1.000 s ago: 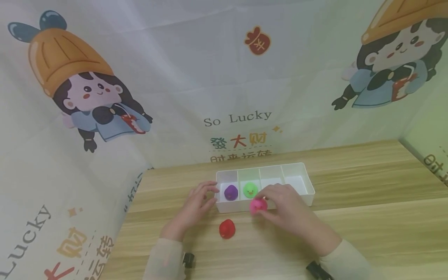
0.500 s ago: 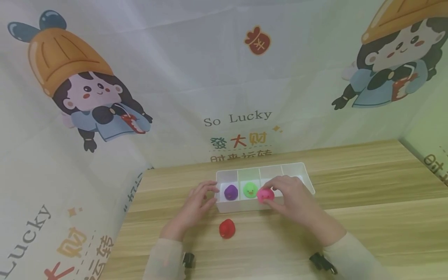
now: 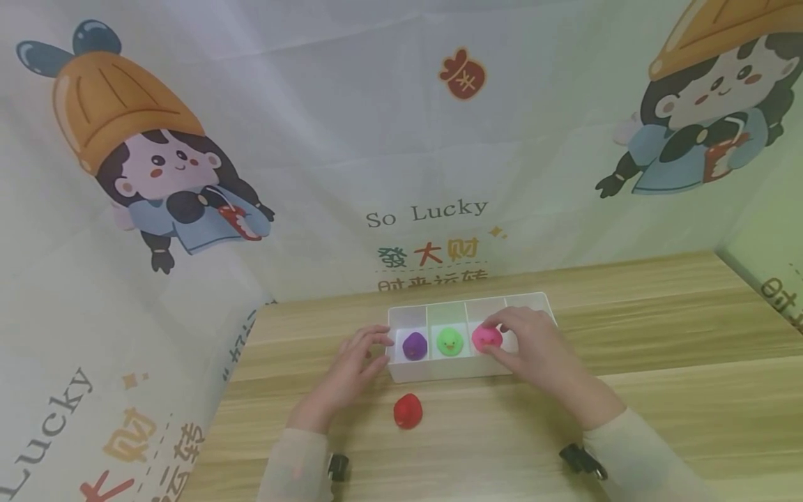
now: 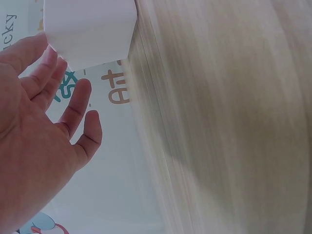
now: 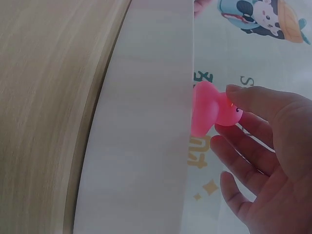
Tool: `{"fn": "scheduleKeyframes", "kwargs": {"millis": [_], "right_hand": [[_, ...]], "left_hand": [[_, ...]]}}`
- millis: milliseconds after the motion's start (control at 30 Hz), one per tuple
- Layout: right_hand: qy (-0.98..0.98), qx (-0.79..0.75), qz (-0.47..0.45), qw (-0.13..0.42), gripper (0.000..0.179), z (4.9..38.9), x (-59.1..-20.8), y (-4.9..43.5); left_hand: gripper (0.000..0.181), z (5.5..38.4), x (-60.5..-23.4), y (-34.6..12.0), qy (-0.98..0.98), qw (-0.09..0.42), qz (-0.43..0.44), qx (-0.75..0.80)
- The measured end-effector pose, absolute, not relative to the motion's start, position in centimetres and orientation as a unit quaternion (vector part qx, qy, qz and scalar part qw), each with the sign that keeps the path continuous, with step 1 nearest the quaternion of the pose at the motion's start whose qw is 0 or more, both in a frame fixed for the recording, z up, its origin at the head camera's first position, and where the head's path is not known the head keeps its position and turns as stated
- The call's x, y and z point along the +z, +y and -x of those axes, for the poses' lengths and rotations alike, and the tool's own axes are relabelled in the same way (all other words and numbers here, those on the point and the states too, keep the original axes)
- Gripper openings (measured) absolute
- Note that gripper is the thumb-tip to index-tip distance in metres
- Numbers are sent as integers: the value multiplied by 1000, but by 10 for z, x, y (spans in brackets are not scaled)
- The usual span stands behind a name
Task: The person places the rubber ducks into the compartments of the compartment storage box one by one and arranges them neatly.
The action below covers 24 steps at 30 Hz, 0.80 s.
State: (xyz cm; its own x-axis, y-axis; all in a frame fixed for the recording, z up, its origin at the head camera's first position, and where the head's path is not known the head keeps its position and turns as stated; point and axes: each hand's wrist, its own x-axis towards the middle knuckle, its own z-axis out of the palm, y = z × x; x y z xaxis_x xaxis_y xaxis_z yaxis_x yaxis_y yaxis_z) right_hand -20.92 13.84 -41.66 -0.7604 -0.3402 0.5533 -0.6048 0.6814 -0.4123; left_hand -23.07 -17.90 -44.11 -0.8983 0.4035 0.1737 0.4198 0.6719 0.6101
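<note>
My right hand (image 3: 533, 348) pinches a pink rubber duck (image 3: 486, 339) by its head, between thumb and fingers. In the right wrist view the duck (image 5: 207, 109) is partly behind the white box's long wall. The divided white box (image 3: 414, 371) has a purple rubber duck (image 3: 415, 346) in its leftmost compartment and a green rubber duck (image 3: 449, 341) in the second. The pink duck is at the third. My left hand (image 3: 357, 366) rests its fingertips at the box's left end, fingers loosely bent. On the table before the box lies a red rubber duck (image 3: 408, 411).
The wooden table (image 3: 659, 404) extends on both sides of the box. A printed cloth (image 3: 314, 230) hangs behind and at the sides. Black wrist-camera pieces (image 3: 582, 461) sit by the sleeves.
My right hand has carried the pink duck from in front of the box's front wall up and rightward, over the rim to the third compartment. The left hand has stayed in place.
</note>
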Motion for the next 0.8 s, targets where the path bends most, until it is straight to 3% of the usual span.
{"fn": "scheduleKeyframes", "kwargs": {"millis": [233, 800], "right_hand": [[-891, 298, -261, 224, 28, 216, -422, 142], [-921, 290, -214, 149, 27, 231, -432, 143]], "left_hand": [[23, 231, -442, -179, -915, 14, 221, -336], [23, 231, -442, -179, -916, 15, 226, -331]]}}
